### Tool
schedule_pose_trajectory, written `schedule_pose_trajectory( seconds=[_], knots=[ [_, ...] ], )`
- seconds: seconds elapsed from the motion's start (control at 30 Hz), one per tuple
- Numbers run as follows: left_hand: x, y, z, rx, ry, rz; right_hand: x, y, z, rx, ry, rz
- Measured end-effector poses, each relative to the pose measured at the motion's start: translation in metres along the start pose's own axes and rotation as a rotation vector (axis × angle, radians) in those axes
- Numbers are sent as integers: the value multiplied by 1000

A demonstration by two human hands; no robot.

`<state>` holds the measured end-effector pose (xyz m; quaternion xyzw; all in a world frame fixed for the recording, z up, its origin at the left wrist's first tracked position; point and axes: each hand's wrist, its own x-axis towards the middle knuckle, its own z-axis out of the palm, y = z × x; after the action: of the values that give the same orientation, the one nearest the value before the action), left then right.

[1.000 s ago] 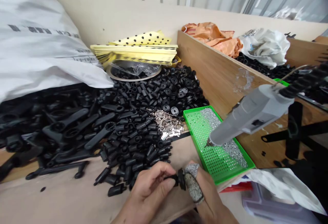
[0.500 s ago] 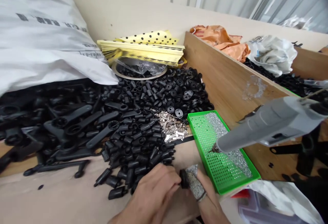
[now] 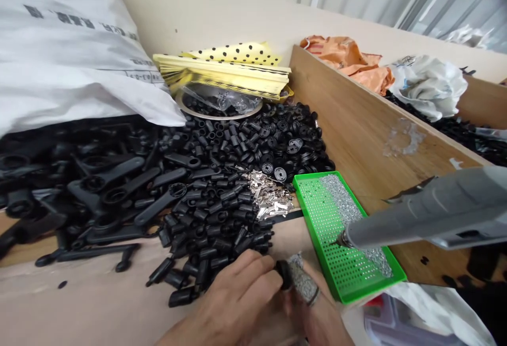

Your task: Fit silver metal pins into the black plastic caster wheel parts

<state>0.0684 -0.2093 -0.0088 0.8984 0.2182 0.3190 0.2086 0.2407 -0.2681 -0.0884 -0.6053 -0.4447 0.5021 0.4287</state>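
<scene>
The left hand (image 3: 237,296) pinches a small black plastic part (image 3: 283,274) against the speckled finger guard (image 3: 303,280) of the right hand (image 3: 317,322), whose grip I cannot tell, and a slack pinch could drop the part into the black pile (image 3: 214,219) just beside.

Your left hand (image 3: 233,298) and right hand (image 3: 319,322) hide most of the small black plastic part (image 3: 283,274), and the bottom edge cuts both hands off. The right edge cuts off the grey plastic power tool (image 3: 431,211). The white woven sack (image 3: 67,55) runs past the left edge, its print blurred. The silver grains (image 3: 343,203) in the green perforated tray (image 3: 316,228) are too small to tell.
</scene>
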Motion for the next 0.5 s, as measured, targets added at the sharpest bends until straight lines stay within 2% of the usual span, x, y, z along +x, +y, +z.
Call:
schedule_pose_trajectory(
  seconds=[0.07,0.13,0.33,0.5],
  knots=[
    [2,0,-2,40,-20,67,0,-7,2,26,-3,16],
    [3,0,-3,29,-13,68,1,-16,4,81,1,50],
    [0,4,0,-134,100,-212,1,-31,9,307,-32,119],
    [-7,6,4,-143,184,-322,3,-22,3,248,-21,102]
  ],
)
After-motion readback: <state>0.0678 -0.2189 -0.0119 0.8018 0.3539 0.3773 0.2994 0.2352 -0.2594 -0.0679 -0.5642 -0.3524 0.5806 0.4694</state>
